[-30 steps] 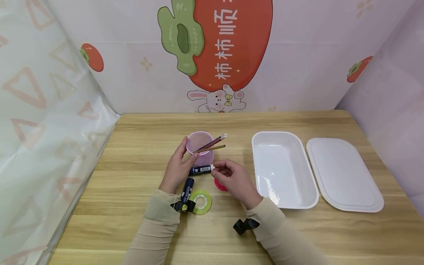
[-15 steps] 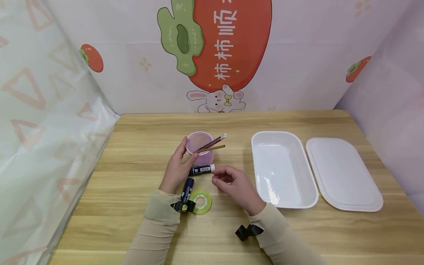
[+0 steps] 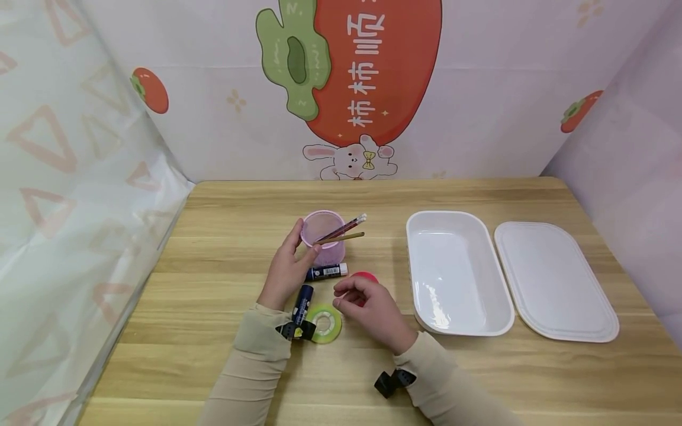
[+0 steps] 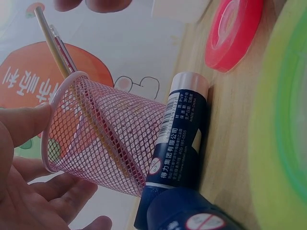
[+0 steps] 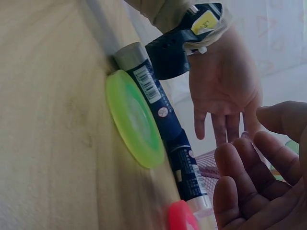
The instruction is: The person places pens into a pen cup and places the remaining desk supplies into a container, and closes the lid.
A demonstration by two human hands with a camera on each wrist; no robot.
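My left hand [image 3: 284,271] holds a pink mesh pencil cup [image 3: 331,255] by its rim; in the left wrist view the thumb lies on the rim and the other fingers reach behind the cup. Two pencils [image 4: 60,48] lean in it, one plain wooden, one dark red with a white end. Beside the cup lies a navy glue stick [image 3: 326,272], and a second glue stick [image 3: 302,302] lies nearer the left wrist. My right hand [image 3: 373,307], fingers loosely bent and holding nothing, hovers near a red tape roll [image 3: 365,276], partly covering it. A yellow-green tape roll [image 3: 335,324] lies between the forearms.
To the right stands a deep white tub [image 3: 444,266], with its flat white lid [image 3: 556,281] lying alongside. A patterned cloth [image 3: 213,118] hangs behind the wooden table [image 3: 229,219], and more cloth hangs at both sides.
My right hand has shifted slightly left and toward the body, uncovering the far edge of the red tape roll. The left hand and the cup stay in place.
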